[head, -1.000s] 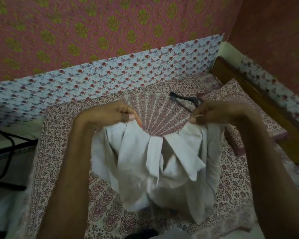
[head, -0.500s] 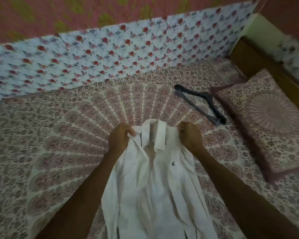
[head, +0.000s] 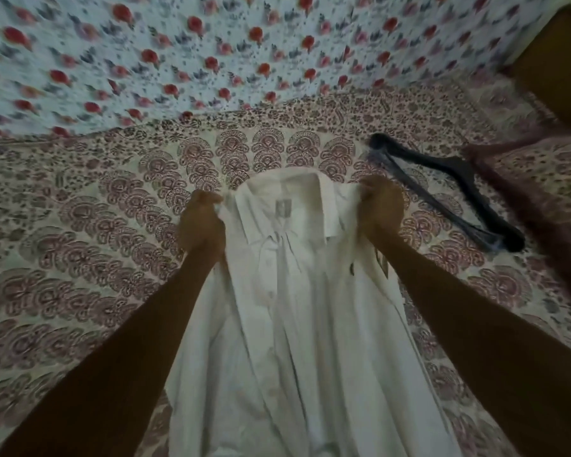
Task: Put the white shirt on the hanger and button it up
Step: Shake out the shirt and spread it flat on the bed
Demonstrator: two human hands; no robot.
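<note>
White shirt (head: 297, 324) lay collar-up on patterned bedspread (head: 80, 258), front unbuttoned. Left hand (head: 201, 222) and right hand (head: 381, 206) each pinched shirt shoulder beside collar. Black hanger (head: 449, 189) lay right of shirt, apart, near pillow (head: 541, 192).

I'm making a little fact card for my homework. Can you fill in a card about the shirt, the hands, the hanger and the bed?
shirt: white shirt, front open, collar away from the person, spread over the bedspread
left hand: left hand closed on the shirt's shoulder beside the collar
right hand: right hand closed on the other shoulder
hanger: black hanger lying flat on the bed, right of the shirt, untouched
bed: patterned bedspread, a matching pillow on the right
buttons: none fastened
on hanger: not yet
</note>
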